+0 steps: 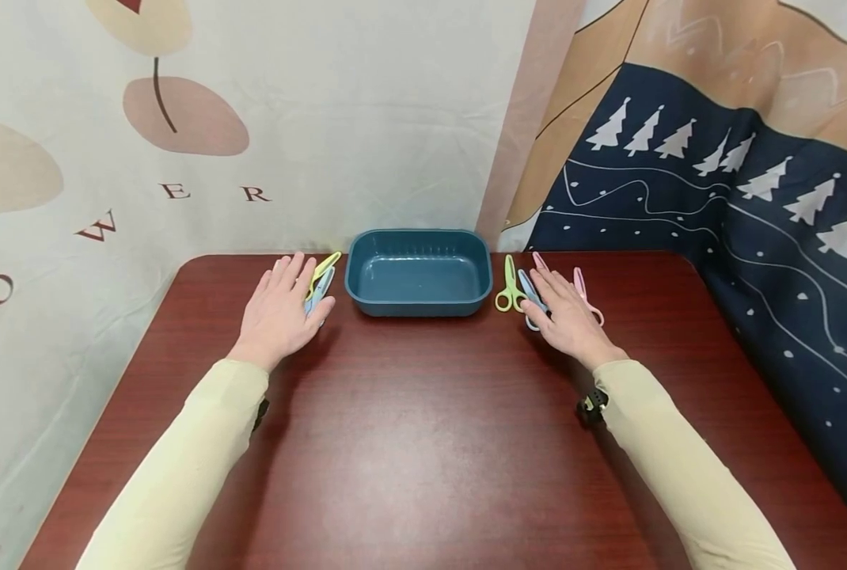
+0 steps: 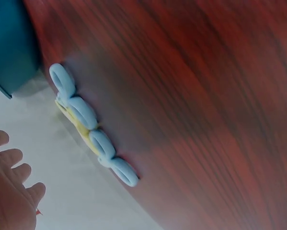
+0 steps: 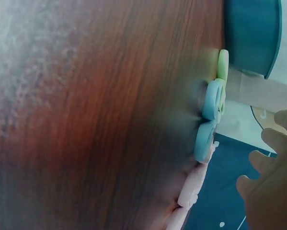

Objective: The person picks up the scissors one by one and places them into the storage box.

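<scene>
My left hand (image 1: 281, 309), fingers straight and palm down, hovers over the scissors left of the basin. A yellow pair of scissors (image 1: 327, 264) and a blue pair (image 1: 321, 291) show beside its thumb. Blue handle loops (image 2: 101, 143) line up along the table's back edge in the left wrist view. Over the scissors on the other side hovers my right hand (image 1: 566, 317), fingers extended, partly covering them. Green scissors (image 1: 510, 279), blue scissors (image 1: 529, 286) and pink scissors (image 1: 579, 282) lie around it. Both wrist views show a gap between hand and scissors.
A dark teal plastic basin (image 1: 419, 308) stands at the back middle of the reddish-brown table (image 1: 423, 427), between the two groups of scissors. Behind the table hangs a pale printed cloth (image 1: 366, 142); a navy cloth with white trees (image 1: 680, 190) hangs at the right.
</scene>
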Tool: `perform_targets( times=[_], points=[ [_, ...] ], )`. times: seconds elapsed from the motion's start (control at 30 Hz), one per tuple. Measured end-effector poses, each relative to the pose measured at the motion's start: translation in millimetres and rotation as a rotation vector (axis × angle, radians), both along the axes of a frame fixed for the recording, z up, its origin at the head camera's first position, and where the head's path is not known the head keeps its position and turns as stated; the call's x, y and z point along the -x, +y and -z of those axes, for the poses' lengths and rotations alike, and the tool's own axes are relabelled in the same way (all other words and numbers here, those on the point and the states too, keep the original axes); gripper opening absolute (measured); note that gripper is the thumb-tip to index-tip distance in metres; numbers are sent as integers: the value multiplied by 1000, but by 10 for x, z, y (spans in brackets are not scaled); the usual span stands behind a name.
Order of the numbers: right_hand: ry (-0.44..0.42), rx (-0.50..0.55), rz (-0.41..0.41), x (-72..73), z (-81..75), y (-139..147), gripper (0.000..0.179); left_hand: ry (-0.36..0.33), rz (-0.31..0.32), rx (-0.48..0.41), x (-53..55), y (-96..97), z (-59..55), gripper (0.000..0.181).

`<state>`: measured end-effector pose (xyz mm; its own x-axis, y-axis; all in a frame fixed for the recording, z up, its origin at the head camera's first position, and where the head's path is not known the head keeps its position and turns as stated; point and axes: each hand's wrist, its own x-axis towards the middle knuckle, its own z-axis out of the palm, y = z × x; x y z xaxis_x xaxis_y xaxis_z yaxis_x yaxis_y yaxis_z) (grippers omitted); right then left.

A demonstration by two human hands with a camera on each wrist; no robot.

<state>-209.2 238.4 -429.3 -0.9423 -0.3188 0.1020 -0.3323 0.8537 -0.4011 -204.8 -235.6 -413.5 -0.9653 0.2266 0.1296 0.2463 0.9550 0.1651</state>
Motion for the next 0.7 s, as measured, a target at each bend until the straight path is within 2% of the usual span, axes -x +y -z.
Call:
perform_targets(
  times=[0.3,0.53,0.7],
  points=[
    [-37,94,63,-109,-1,81,72,4,-16,-87,24,162,-12,78],
    [6,163,86,-159,60,181,69,22,1,-123,62,298,13,79],
    [4,183,99,-181,68,256,71,-22,-26,-157,61,376,31,82]
  ],
)
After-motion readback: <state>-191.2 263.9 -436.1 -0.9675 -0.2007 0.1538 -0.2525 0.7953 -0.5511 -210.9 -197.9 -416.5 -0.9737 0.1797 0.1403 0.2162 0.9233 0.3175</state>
